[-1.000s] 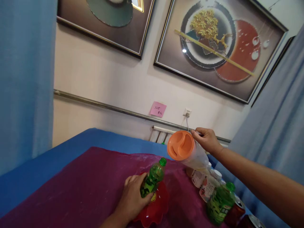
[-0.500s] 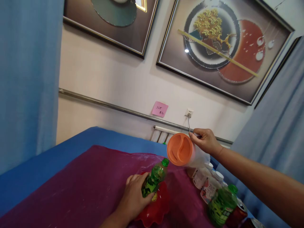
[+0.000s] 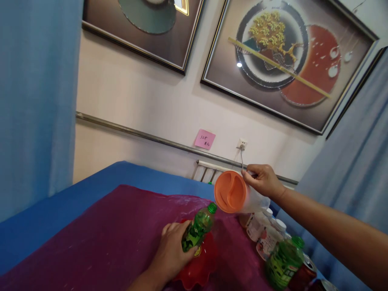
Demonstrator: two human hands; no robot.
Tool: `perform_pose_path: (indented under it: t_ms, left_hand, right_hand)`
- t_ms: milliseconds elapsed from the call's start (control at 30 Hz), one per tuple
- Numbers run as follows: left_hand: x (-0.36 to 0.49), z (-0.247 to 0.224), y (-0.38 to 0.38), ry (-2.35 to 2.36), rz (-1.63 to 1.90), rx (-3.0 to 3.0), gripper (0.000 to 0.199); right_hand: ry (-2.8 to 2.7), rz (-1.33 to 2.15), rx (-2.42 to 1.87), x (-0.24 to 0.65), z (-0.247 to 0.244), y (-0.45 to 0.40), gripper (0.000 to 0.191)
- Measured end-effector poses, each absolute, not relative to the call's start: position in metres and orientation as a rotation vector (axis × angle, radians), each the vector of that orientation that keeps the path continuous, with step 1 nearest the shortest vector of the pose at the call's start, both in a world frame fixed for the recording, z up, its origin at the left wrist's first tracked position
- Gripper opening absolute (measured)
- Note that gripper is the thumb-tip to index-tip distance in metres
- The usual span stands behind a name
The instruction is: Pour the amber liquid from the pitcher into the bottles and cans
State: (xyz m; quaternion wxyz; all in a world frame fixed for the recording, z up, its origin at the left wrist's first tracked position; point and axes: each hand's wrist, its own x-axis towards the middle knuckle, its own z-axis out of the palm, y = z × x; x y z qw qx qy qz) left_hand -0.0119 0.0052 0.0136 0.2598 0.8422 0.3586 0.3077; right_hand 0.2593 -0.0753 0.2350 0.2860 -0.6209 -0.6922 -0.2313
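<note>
My left hand (image 3: 174,248) is wrapped round a green bottle (image 3: 198,227), which leans to the right above a red scalloped dish (image 3: 201,266). The bottle's open-looking mouth points up and right. My right hand (image 3: 262,180) grips the handle of a translucent pitcher (image 3: 256,201) with an orange lid (image 3: 230,191). The pitcher is tipped on its side, its lid facing me and to the left, close above the bottle's mouth but apart from it. No stream of liquid can be made out between them.
On the right of the purple cloth (image 3: 115,238) stand white-capped bottles (image 3: 268,242), another green bottle (image 3: 283,262) and cans (image 3: 304,273). Blue curtains (image 3: 36,97) hang at both sides. Behind run a wall rail (image 3: 151,136) and a socket (image 3: 241,144) with a cord.
Hardly anything differs. The whole view has shifted very slightly, and both hands keep the same hold on the green bottle and the pitcher.
</note>
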Motion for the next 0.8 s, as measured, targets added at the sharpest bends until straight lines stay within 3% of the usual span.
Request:
perform_pose_path:
  t_ms: [800]
  left_hand:
    - [-0.0109,0.0086,0.0057,0.935,0.869,2.282,0.057]
  right_hand:
    - [-1.859,-0.652,-1.646,0.2574,0.2366,-0.0795,0.044]
